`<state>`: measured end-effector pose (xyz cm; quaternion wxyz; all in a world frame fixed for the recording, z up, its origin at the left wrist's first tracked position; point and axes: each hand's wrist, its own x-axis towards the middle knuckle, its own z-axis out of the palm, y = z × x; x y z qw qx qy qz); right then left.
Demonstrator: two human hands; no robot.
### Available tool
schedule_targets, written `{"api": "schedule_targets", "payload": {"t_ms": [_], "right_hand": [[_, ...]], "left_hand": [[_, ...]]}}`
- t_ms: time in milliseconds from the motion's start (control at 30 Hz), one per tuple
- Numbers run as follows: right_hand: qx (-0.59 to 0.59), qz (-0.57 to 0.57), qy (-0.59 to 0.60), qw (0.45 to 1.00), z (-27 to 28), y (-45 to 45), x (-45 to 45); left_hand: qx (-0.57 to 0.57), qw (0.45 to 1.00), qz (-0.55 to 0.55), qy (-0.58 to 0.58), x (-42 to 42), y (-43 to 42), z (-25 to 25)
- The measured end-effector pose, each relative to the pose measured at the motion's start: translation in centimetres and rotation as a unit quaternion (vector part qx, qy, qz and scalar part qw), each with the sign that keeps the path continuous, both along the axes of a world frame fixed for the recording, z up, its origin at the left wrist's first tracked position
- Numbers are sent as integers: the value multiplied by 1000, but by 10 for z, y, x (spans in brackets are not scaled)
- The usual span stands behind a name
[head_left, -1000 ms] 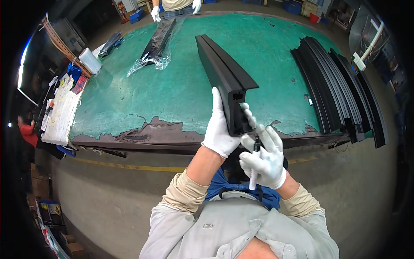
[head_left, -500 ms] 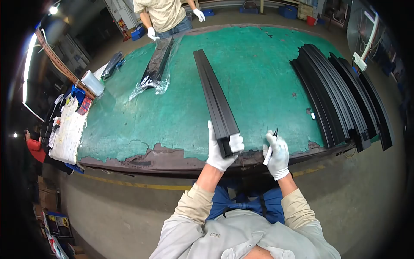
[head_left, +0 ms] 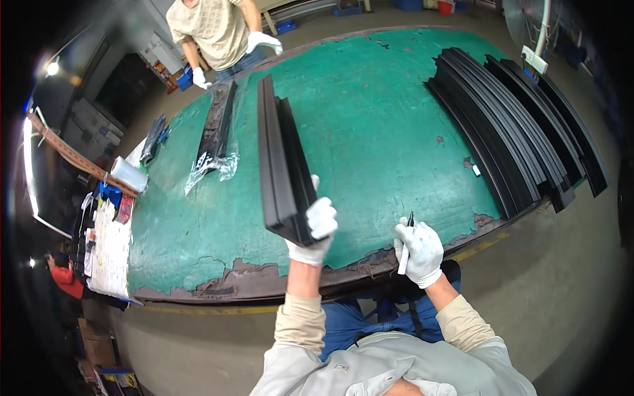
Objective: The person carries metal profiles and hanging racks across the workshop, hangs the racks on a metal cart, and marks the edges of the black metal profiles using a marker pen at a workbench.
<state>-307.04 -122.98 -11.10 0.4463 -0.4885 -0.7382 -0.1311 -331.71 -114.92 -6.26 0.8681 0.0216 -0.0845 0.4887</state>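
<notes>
My left hand (head_left: 316, 228), in a white glove, grips the near end of a long black profile strip (head_left: 279, 158). The strip is held up above the green table and tilted, so its channelled side shows. In my right hand (head_left: 421, 253), also gloved, is a marker pen (head_left: 405, 254), its dark tip pointing up and away from me and its white end below. This hand is over the table's front edge, apart from the strip.
A stack of black strips (head_left: 492, 125) lies on the green table (head_left: 370, 158) at the right. Another strip in clear plastic (head_left: 214, 132) lies at left, near a co-worker (head_left: 218, 33) across the table. A plastic roll (head_left: 129, 175) stands at the left edge.
My left hand has moved left with the strip and turned it, bringing its channelled side into view. The right hand still holds the marker. The co-worker's hand has come nearer the table.
</notes>
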Motion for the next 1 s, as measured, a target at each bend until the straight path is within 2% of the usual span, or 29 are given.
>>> {"api": "schedule_targets", "payload": {"t_ms": [67, 167, 200, 300, 400, 633, 733, 767, 867, 900, 933, 967, 1000], "right_hand": [[-10, -7, 3, 1000, 2, 4, 3], [-41, -29, 13, 999, 5, 1, 4], [-49, -26, 8, 998, 8, 1, 5], [-79, -31, -7, 996, 9, -1, 8], [-22, -23, 1, 999, 1, 3, 8], [-20, -48, 8, 999, -2, 0, 8], [-6, -49, 16, 999, -1, 1, 10], [-7, -46, 21, 999, -1, -1, 10], [-3, -40, 40, 998, -2, -6, 11], [-2, -26, 48, 999, -3, -7, 14], [-3, -11, 56, 998, -2, -10, 16], [1, -21, 52, 998, 0, -17, 18], [8, -4, 85, 996, 3, -25, 21]], "left_hand": [[22, 1000, 14, 5, -10, 34, 7], [-7, 1000, 12, -7, -14, 66, 26], [-2, 1000, -15, -9, -12, 82, 29], [19, 1000, -10, -12, -17, 113, 21], [1, 999, 5, -35, -24, 137, 11], [55, 998, -2, 32, -37, 175, 9], [52, 987, 116, 101, -23, 169, 32], [57, 988, 104, 99, -12, 165, 31], [-29, 956, 217, 197, 33, 143, 13], [-22, 958, 211, 193, 50, 142, 7], [35, 969, 75, 235, 71, 143, -3], [92, 956, -65, 270, 96, 146, -14], [100, 957, -76, 263, 115, 145, -11]]}}
